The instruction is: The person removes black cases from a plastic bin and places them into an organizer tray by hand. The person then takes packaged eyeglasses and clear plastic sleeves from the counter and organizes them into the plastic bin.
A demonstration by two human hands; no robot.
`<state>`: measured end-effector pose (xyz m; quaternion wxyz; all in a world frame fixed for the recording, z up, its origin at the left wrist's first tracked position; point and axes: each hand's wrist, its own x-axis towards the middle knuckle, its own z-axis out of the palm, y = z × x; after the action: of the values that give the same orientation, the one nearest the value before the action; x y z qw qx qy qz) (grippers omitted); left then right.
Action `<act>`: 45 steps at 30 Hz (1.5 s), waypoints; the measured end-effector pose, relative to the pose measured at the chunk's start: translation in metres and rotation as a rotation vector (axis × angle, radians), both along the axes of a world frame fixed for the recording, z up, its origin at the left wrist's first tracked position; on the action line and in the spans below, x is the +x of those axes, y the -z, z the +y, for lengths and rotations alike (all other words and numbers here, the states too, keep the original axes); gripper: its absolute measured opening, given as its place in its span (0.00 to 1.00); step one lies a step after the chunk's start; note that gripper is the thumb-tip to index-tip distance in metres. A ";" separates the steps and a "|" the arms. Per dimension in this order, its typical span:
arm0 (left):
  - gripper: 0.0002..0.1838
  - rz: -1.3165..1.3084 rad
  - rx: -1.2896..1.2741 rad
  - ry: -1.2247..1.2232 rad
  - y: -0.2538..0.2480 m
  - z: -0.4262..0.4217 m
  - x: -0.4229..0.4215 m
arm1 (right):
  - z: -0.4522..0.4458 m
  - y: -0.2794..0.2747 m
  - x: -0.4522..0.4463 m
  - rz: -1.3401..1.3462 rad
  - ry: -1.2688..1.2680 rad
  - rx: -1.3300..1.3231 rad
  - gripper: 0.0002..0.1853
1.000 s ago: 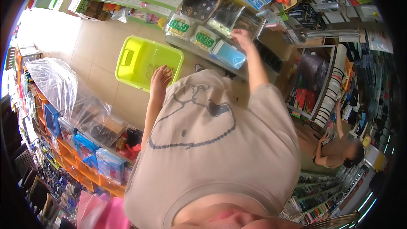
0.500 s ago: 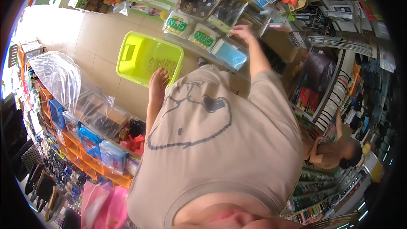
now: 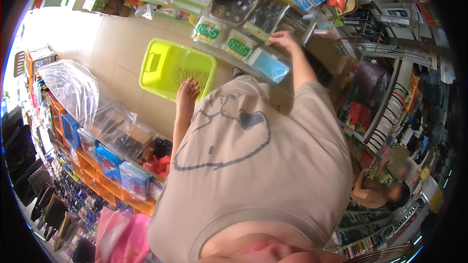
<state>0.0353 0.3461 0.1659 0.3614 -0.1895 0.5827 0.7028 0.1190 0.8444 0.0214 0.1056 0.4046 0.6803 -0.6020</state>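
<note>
My right hand (image 3: 284, 40) reaches over the display shelf, its fingertips pinched at the end of a pale-green flat packet (image 3: 258, 32). Just below it on the shelf lies a blue mask pack (image 3: 269, 65). Two N95 packs, one (image 3: 239, 45) nearer the hand and one (image 3: 209, 30) to its left, stand beside the packet. My left hand (image 3: 187, 91) hangs over the near edge of a lime-green basket (image 3: 151, 79), fingers loosely curled and apart, holding nothing. Bare basket floor shows beyond it.
Black items fill a tray (image 3: 236, 0) at the top of the shelf. Clear plastic wrap (image 3: 73, 90) covers goods at the left, above orange bins (image 3: 105, 180). Another person (image 3: 373, 192) is by shelves at the lower right. A wire rack of white rolls (image 3: 390, 117) stands at the right.
The view has shifted slightly. My hands keep nearly the same places by the basket and packet. The other person's raised arm has come down, and the body is lower.
</note>
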 end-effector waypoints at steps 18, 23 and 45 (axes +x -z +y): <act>0.18 -0.050 0.060 0.044 0.009 0.005 -0.004 | -0.052 -0.052 0.014 0.378 0.102 0.209 0.14; 0.19 0.227 0.025 0.160 0.031 0.016 -0.015 | -0.105 -0.113 0.042 0.512 0.010 -0.002 0.15; 0.36 -0.345 0.535 0.362 -0.005 0.085 -0.013 | -0.148 -0.103 0.051 0.406 0.104 0.330 0.21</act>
<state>0.0220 0.4308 0.1709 0.6097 -0.0981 0.3328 0.7127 0.1702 0.6964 0.1246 -0.1314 0.3217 0.7548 -0.5564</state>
